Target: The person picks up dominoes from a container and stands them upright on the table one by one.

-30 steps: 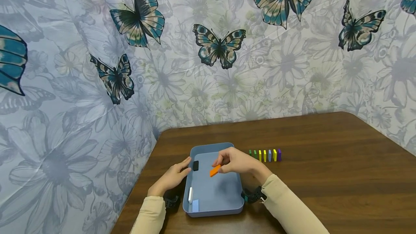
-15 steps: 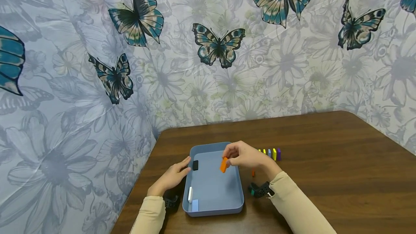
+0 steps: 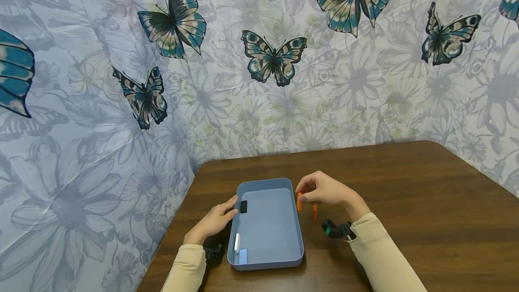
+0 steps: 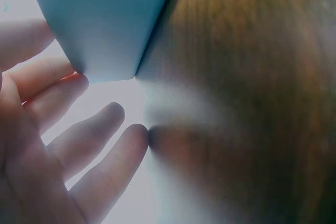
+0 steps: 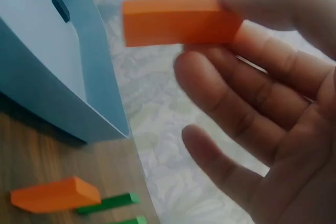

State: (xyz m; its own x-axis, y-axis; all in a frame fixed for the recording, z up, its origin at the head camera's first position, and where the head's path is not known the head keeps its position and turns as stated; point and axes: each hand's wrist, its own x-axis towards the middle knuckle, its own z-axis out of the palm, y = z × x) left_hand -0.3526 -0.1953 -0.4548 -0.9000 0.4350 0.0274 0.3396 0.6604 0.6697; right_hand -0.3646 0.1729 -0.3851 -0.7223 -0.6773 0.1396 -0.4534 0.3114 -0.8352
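While right hand pinches block, left (spread) touches tray.

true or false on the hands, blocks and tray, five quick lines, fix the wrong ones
1. The right hand pinches an orange block. True.
2. The left hand touches the blue tray. True.
3. Everything lying in the tray is white. False: besides the white block there are a black block and a light blue block.
4. The left hand is holding a block. False: it holds none.
5. A second orange block is on the table, outside the tray. True.
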